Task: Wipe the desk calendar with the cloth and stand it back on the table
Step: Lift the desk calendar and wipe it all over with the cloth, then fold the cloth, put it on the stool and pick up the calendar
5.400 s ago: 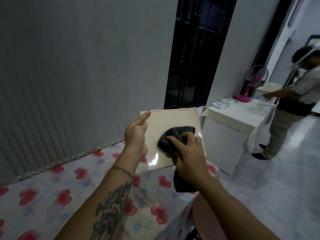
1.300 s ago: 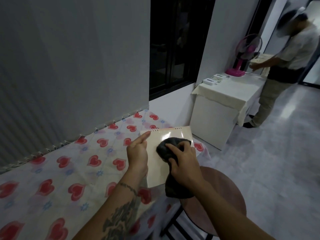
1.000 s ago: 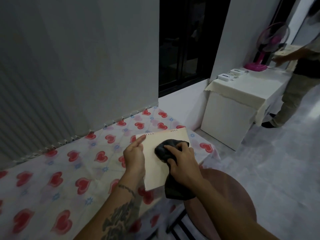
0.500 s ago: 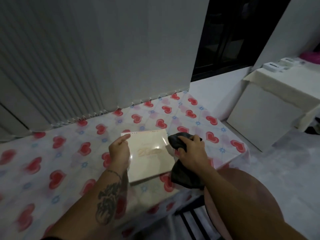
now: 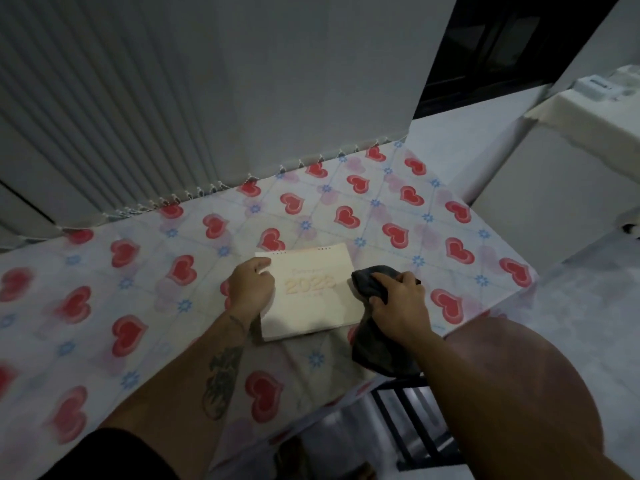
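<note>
One calendar [image 5: 311, 294], one cloth [image 5: 375, 344], two hands [image 5: 250, 286].

Bare tablecloth [image 5: 145, 306] surrounds the calendar [image 5: 311, 292]; wall [image 5: 242, 81] blocks behind.

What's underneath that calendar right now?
The desk calendar sits over the heart-print tablecloth, held by the left hand. Whether its lower edge touches the cloth is unclear, and whatever lies directly beneath is covered.

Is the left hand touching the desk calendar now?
Touching. The head view shows the left hand gripping the desk calendar at its left edge, thumb on the cover.
</note>
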The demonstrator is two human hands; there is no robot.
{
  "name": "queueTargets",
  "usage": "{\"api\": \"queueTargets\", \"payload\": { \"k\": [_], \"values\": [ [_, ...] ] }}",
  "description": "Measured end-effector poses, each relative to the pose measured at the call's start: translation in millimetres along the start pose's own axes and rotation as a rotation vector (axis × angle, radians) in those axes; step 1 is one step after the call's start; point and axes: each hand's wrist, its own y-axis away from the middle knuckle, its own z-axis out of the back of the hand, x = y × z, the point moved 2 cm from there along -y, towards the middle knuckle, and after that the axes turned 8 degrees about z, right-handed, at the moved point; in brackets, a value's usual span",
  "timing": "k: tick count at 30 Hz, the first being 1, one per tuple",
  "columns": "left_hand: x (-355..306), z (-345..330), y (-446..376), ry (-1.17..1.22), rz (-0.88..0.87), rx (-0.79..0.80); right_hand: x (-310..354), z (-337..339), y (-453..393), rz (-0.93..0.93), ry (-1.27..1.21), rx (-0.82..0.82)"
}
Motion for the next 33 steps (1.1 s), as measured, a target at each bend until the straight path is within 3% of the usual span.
{"api": "queueTargets", "payload": {
  "k": [6,10,12,17,19,26,33],
  "values": [
    [-14.9,-11.2,12.5,-0.116,-0.067,0.022,-4.2,3.4,0.5,-0.021,-0.042,-0.036],
    [-39.0,-32.9,43.5,-0.25,-0.185,-0.073,-4.2,7.2,5.5,0.004,-0.076,-0.078],
    [-51.1,-48.6,56.7,-0.186,-0.227,0.008,-4.4,8.9,8.0,0.011,-0.086,-0.091],
    [-76.9,-88.1,79.1,0.101,-0.232,0.425,-0.3,14.7,15.7,0.034,-0.104,-0.155],
    [-82.0,-99.7,86.2,0.157,-0.223,0.519,3.7,18.1,20.7,0.063,-0.121,-0.186],
    [-86.2,-111.0,97.9,0.258,-0.298,0.562,-4.1,31.2,41.6,0.103,-0.156,-0.262],
    [-97.2,-134.8,126.4,0.224,-0.414,0.652,-34.5,50.7,65.5,-0.087,-0.377,-0.426]
  ]
}}
